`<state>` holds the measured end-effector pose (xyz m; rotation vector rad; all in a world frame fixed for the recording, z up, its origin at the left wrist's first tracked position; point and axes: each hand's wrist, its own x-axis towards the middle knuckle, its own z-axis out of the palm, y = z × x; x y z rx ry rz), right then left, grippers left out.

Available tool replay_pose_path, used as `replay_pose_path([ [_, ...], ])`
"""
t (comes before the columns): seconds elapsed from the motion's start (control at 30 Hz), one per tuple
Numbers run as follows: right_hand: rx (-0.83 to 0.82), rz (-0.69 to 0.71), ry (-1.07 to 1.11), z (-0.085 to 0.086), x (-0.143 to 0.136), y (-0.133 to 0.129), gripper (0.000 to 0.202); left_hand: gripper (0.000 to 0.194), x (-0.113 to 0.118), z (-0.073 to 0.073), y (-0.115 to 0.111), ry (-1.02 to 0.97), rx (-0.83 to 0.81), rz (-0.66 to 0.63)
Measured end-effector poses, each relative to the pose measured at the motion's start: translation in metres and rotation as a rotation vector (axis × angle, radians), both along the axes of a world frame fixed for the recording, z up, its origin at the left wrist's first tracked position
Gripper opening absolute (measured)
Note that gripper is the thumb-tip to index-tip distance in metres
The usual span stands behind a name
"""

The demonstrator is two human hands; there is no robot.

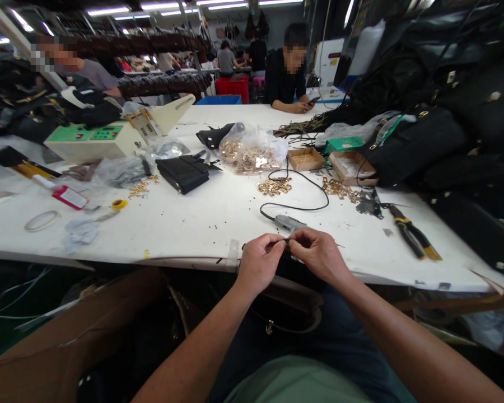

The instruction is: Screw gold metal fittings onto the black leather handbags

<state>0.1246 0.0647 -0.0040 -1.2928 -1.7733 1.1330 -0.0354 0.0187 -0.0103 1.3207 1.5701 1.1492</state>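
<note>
A dark bag lies open on my lap, below the front edge of the white table. My left hand pinches a small black piece at the bag's upper part. My right hand pinches the same dark part from the other side, and the fingertips of both hands nearly touch. What exactly sits between the fingers is too small to tell. Just beyond my hands lies a grey corded electric tool. Gold metal fittings form a pile farther back.
Black-and-yellow pliers lie at the right. Behind are a bag of gold parts, small boxes and a black pouch. At left are a red-labelled bottle and a green-panelled machine. A person leans on the far edge, holding a phone.
</note>
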Motion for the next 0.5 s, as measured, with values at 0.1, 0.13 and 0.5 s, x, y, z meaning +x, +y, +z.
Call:
replay_pose_path([
  [0.1,0.002,-0.003,0.011,-0.005,0.000,0.002,0.013,0.020,0.001,0.000,0.002,0.064,0.021,0.016],
  [0.13,-0.007,0.007,0.020,-0.006,0.000,0.003,0.014,0.020,0.000,0.000,0.003,0.091,0.036,0.001],
  [0.5,0.063,0.017,0.088,-0.003,0.011,0.005,0.012,0.050,-0.011,0.000,0.000,0.364,0.224,-0.172],
])
